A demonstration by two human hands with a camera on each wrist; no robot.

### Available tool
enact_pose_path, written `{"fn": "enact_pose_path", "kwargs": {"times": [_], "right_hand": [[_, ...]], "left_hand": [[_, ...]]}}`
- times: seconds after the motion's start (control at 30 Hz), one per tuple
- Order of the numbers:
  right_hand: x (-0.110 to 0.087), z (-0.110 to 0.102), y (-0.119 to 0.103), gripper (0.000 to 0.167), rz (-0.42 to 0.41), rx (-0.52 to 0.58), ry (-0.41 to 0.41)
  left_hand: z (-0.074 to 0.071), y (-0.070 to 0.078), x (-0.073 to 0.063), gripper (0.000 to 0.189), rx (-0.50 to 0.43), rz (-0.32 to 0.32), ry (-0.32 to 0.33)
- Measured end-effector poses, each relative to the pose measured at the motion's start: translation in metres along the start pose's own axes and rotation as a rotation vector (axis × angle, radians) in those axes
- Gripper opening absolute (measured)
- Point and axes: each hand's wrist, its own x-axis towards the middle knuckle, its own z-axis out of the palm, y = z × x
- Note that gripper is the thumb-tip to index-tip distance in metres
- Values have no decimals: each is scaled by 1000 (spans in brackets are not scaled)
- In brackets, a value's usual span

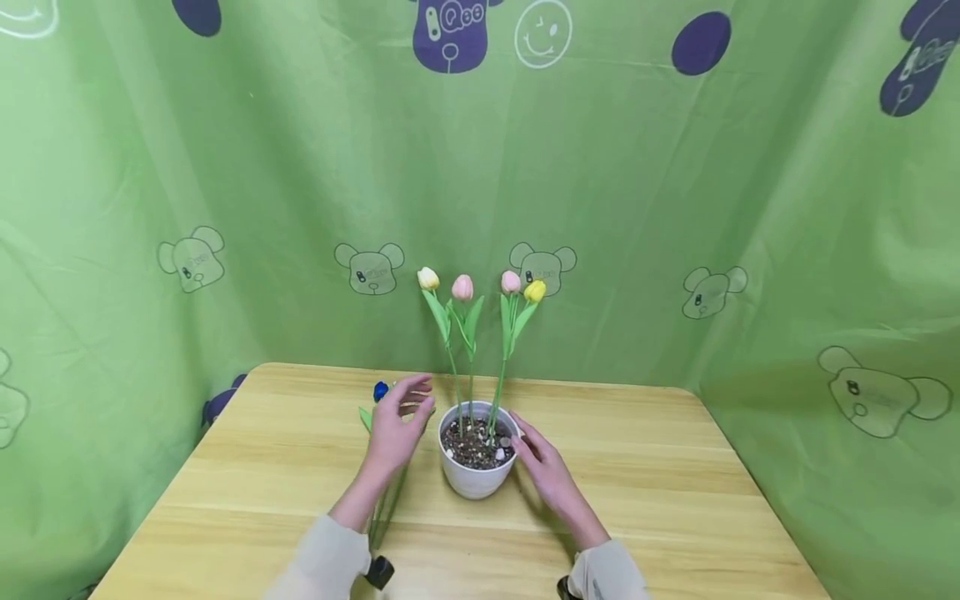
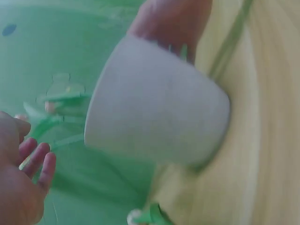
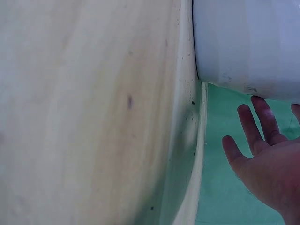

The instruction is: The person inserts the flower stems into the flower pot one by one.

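A white flowerpot (image 1: 477, 483) stands on the table, holding dark soil with some pale stones. From the soil rise tulips: a cream one (image 1: 427, 278), two pink ones, one on the left (image 1: 462, 288) and one on the right (image 1: 511, 282), and a yellow one (image 1: 535, 291). My left hand (image 1: 396, 429) hovers left of the pot, fingers loosely bent, nothing in them. At the pot's right side is my right hand (image 1: 551, 477), thumb at the rim; in the right wrist view its fairly straight fingers (image 3: 267, 119) reach the pot wall.
Beneath my left arm, flowers with a blue head (image 1: 381, 390) and long green stems (image 1: 388, 504) lie on the wooden table (image 1: 652, 483), partly hidden. A green curtain (image 1: 622, 183) with printed bear figures hangs behind the table and along both sides.
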Motion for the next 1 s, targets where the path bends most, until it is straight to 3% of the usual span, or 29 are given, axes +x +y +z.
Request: {"fn": "enact_pose_path", "kwargs": {"times": [0.17, 0.43, 0.73, 1.0], "right_hand": [[0, -1, 2, 51, 14, 13, -3], [-1, 0, 1, 51, -9, 7, -2], [1, -1, -2, 51, -4, 36, -14], [2, 0, 2, 52, 27, 19, -8]], "left_hand": [[-30, -24, -16, 36, 56, -115, 6], [-62, -65, -46, 38, 147, -193, -16], [-66, -80, -65, 47, 237, -315, -112], [-63, -79, -62, 56, 287, -402, -162]]}}
